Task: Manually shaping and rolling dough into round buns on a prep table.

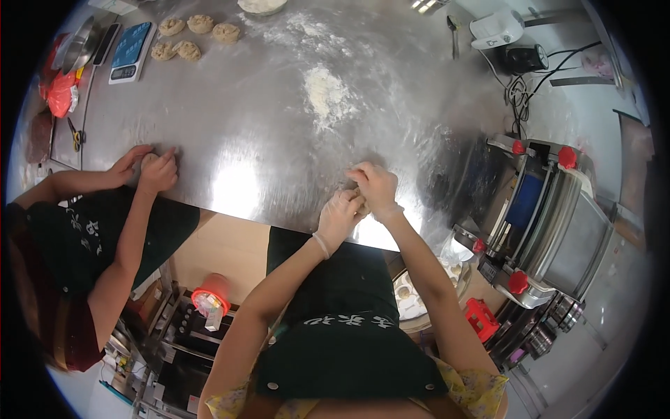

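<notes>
A wide working surface is given by the shiny, flour-streaked steel table [272,140], whose near edge is passed just in front of the wearer's dark green apron [349,363]. Beyond the hands, a broad stretch of dusted steel is left up to the loose heap of white flour [326,96]. On the right, sideways room is bounded by the large silver metal machine with red knobs [558,230]. On the left, the same edge is shared by a co-worker, whose hands [160,170] are kept well apart from the wearer's. At the far left, five rough, round lumps of beige dough [199,24] are set beside the flat white-and-blue scale [131,52].

Both forearms are brought in from the near side and angled toward each other. At the near edge, a small beige piece of dough [362,207], mostly hidden, is held between the hands. The left hand [337,213] is pointed far and right, its fingers curled closely together against the dough. The right hand [375,188] is arched above, its fingers bent leftward and partly closed; whether the dough is gripped by their tips cannot be told.
</notes>
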Tool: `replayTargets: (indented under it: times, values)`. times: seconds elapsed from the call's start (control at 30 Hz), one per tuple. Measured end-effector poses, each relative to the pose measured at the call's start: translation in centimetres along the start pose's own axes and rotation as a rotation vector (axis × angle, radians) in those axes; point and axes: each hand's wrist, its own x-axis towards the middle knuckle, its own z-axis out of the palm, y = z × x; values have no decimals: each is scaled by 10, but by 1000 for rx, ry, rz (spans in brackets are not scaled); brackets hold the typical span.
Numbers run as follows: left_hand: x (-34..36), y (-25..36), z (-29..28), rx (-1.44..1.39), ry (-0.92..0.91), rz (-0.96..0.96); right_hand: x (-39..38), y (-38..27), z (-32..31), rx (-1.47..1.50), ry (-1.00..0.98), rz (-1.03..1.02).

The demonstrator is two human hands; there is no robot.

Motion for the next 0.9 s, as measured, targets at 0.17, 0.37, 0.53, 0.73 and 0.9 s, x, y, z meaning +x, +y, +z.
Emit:
replayTargets:
  times: [0.17, 0.37, 0.53, 0.73, 0.9]
  values:
    - [5, 1, 4, -96, 5, -107, -12, -1, 3, -148, 74, 55]
    - [9, -2, -1, -176, 57, -215, 6, 4, -5, -207, 78, -33]
    - [22, -10, 1, -234, -155, -41, -18, -5, -1, -193, 165, 98]
    - [19, 1, 4, -436, -9, -409, -8, 21, -4, -340, 240, 159]
    - [17, 14, 13, -201, -44, -155, -36, 1, -8, -129, 320, 356]
